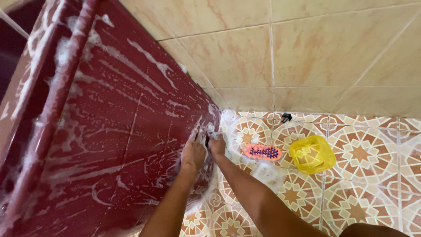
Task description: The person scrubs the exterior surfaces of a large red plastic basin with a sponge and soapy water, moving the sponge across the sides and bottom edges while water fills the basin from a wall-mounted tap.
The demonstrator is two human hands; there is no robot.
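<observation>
A large dark red plastic panel (109, 131), covered with streaks of white soap foam, stands tilted on the patterned floor tiles (364, 193) and fills the left half of the view. Its far right corner leans close to the beige tiled wall (272, 52).

Both hands work at the lower right edge of this panel. The left hand (193, 153) lies with the palm pressed on the foamy surface, the fingers curled upward at the edge. The right hand (217, 145) is just beside it, almost touching, and its fingers are bent around something small and pale at the edge; what it pinches cannot be told because of the foam.

To the right of the hands, on the floor, lies an orange scrubbing brush (262, 152) with purple bristles. Just right of it stands a yellow plastic container (312, 153). Near the right forearm there is a pale, foamy lump (267, 173). At the foot of the wall sits a small black object (286, 117).
</observation>
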